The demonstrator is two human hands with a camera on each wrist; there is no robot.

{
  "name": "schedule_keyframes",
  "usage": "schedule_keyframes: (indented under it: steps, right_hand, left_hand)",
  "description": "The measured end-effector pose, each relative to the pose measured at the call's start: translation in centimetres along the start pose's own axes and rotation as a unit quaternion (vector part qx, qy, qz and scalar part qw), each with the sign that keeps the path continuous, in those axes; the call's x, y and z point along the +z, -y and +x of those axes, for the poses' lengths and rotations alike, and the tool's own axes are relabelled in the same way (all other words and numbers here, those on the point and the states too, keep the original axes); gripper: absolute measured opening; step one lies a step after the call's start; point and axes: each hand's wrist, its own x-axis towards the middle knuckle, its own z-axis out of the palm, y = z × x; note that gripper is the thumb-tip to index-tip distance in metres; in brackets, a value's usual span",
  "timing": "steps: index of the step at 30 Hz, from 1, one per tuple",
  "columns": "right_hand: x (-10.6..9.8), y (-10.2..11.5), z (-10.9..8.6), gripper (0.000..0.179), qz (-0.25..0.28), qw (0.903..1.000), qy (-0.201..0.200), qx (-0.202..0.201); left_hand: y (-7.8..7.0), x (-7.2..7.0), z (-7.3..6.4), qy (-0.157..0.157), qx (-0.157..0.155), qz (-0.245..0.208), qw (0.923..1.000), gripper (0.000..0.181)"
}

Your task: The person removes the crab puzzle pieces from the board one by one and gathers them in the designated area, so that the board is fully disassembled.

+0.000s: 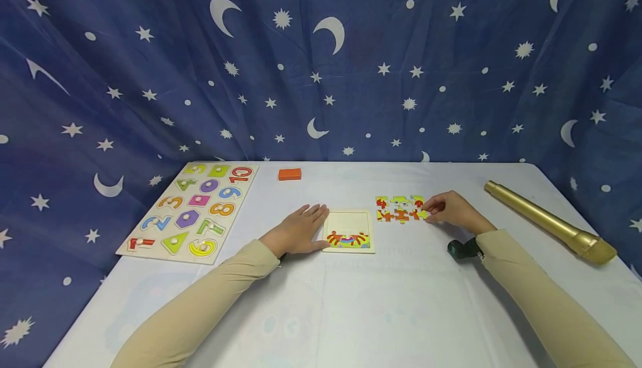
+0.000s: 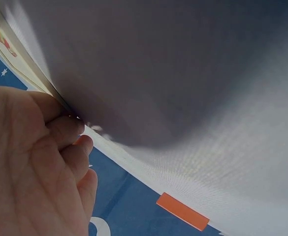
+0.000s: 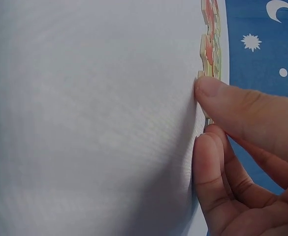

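Observation:
A square wooden puzzle board (image 1: 349,220) lies on the table, its lower part filled with a colourful picture strip and its upper part bare wood. My left hand (image 1: 299,230) rests along the board's left side, fingers extended and thumb at its lower left corner. To the right of the board, several jigsaw pieces (image 1: 399,216) in red, yellow and green lie in two rows. At their right end my right hand (image 1: 451,210) pinches a puzzle piece (image 3: 201,93), thumb on its near edge. The fingers partly hide this piece.
A number and shape board (image 1: 159,210) with knobbed pieces lies at the left. Near the back edge is an orange block (image 1: 290,174). On the right lies a gold microphone (image 1: 551,220). A blue curtain (image 1: 371,100) with moons and stars hangs behind the white table.

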Motion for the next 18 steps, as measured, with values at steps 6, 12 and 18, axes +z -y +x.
schedule_keyframes:
  steps: [6, 12, 18]
  right_hand:
    - [0.07, -0.22, 0.16, 0.029, -0.004, 1.0, 0.0, -0.005]
    - [0.1, -0.35, 0.2, 0.029, -0.006, 0.9999, -0.001, -0.012]
    - [0.18, -0.29, 0.2, 0.028, -0.009, 0.9999, -0.006, -0.009]
  left_hand:
    - [0.03, -0.05, 0.0, -0.001, 0.006, 0.009, 0.9999, 0.082]
    - [0.04, -0.06, -0.03, 0.002, 0.004, 0.007, 1.0, 0.082]
    - [0.04, -0.14, -0.07, -0.001, 0.005, 0.004, 1.0, 0.082]
